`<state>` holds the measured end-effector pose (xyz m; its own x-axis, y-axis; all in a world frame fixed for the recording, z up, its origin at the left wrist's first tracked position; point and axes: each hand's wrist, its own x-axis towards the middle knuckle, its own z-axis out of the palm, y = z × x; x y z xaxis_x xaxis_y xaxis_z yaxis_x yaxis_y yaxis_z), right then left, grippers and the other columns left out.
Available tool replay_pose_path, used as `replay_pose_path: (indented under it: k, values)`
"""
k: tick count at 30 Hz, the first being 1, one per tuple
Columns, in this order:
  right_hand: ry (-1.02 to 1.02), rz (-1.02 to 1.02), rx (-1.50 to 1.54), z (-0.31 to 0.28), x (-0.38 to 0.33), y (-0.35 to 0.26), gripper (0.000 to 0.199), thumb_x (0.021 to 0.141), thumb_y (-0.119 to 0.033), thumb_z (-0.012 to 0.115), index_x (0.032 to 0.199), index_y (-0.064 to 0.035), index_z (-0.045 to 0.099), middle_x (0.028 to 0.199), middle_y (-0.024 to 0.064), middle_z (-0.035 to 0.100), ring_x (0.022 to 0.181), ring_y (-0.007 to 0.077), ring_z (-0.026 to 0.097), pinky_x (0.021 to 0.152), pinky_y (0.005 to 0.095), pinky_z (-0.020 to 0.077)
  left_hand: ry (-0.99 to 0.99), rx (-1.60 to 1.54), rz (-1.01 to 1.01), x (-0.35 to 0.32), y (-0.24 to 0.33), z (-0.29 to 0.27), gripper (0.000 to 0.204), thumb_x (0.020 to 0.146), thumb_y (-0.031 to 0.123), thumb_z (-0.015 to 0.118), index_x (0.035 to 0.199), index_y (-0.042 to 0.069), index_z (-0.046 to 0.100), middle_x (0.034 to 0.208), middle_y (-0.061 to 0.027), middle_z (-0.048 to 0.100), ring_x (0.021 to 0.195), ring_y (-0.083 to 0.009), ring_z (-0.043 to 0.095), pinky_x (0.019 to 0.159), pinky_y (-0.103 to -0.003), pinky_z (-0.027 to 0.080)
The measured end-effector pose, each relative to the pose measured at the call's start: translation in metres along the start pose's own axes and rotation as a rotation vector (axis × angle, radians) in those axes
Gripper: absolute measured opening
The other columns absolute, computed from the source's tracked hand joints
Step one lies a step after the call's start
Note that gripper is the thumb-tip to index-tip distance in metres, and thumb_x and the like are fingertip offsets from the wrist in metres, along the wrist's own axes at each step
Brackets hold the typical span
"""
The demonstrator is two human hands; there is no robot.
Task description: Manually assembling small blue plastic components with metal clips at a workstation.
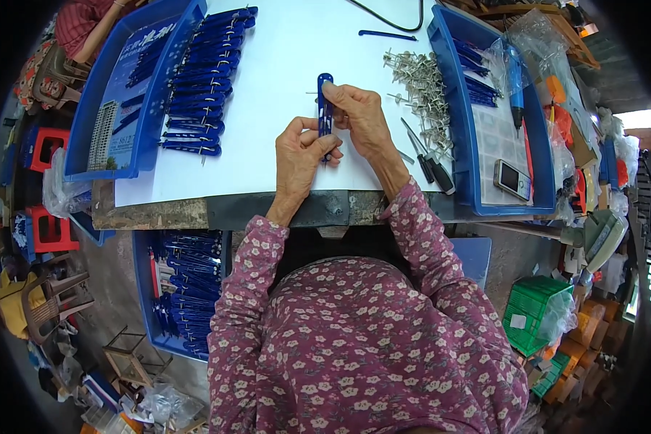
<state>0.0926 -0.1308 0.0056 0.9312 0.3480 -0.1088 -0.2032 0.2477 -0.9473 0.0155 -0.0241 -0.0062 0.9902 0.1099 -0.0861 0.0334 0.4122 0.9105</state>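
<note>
Over the white work surface, a narrow blue slotted strip (326,119) is held upright between my two hands. My left hand (296,158) pinches its lower end between thumb and fingers. Near the strip's top, the thumb and fingers of my right hand (363,119) close on it. A thin metal pin (311,92) juts out to the left by the upper end; how it is fixed there is hidden. Left of my hands lies a long row of similar blue strips (206,79) with metal pieces on them. To the right is a loose pile of flat-headed metal pins (421,81).
Blue trays stand at left (139,148) and right (472,189); the right one holds a blue power screwdriver (515,87) and a phone (512,179). Black-handled tools (438,172) lie beside it. One strip (387,34) and a black cable (383,20) lie at the back.
</note>
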Motion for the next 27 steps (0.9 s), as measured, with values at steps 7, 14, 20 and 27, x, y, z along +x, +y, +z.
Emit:
replay_pose_path:
  k: [7, 14, 20, 27]
  values:
    - [-0.006, -0.088, -0.080, 0.001, 0.005, 0.002, 0.024, 0.077, -0.020, 0.065, 0.062, -0.0022, 0.058, 0.051, -0.0033, 0.045, 0.046, 0.0038, 0.034, 0.041, 0.0193, 0.0245, -0.007, 0.042, -0.012, 0.002, -0.006, -0.004, 0.016, 0.078, -0.001, 0.060, 0.088, -0.003, 0.047, 0.073, -0.0151, 0.062, 0.057, -0.0168, 0.060, 0.051, -0.026, 0.051]
    - [-0.014, -0.135, -0.148, 0.013, 0.007, 0.002, 0.017, 0.078, -0.018, 0.064, 0.076, -0.0014, 0.062, 0.058, -0.0029, 0.051, 0.050, 0.0026, 0.039, 0.046, 0.0172, 0.0299, 0.024, -0.025, -0.007, 0.003, -0.001, -0.004, 0.015, 0.078, -0.002, 0.059, 0.087, -0.003, 0.047, 0.072, -0.0146, 0.061, 0.058, -0.0169, 0.060, 0.050, -0.026, 0.051]
    - [-0.108, -0.166, -0.150, 0.020, 0.006, 0.001, 0.019, 0.078, -0.009, 0.060, 0.089, 0.0066, 0.059, 0.061, 0.0035, 0.055, 0.041, 0.0041, 0.046, 0.031, 0.0163, 0.0340, 0.071, -0.118, 0.075, 0.014, 0.004, -0.009, 0.015, 0.079, 0.000, 0.059, 0.088, -0.002, 0.048, 0.074, -0.0145, 0.062, 0.059, -0.0175, 0.061, 0.050, -0.026, 0.052]
    - [-0.039, -0.194, -0.050, 0.026, 0.019, 0.002, 0.015, 0.079, -0.006, 0.058, 0.087, 0.0064, 0.060, 0.057, 0.0022, 0.054, 0.037, 0.0032, 0.042, 0.028, 0.0169, 0.0303, 0.009, -0.157, 0.046, 0.029, 0.010, -0.011, 0.015, 0.080, 0.004, 0.060, 0.087, -0.001, 0.048, 0.072, -0.0133, 0.062, 0.059, -0.0173, 0.061, 0.051, -0.026, 0.052]
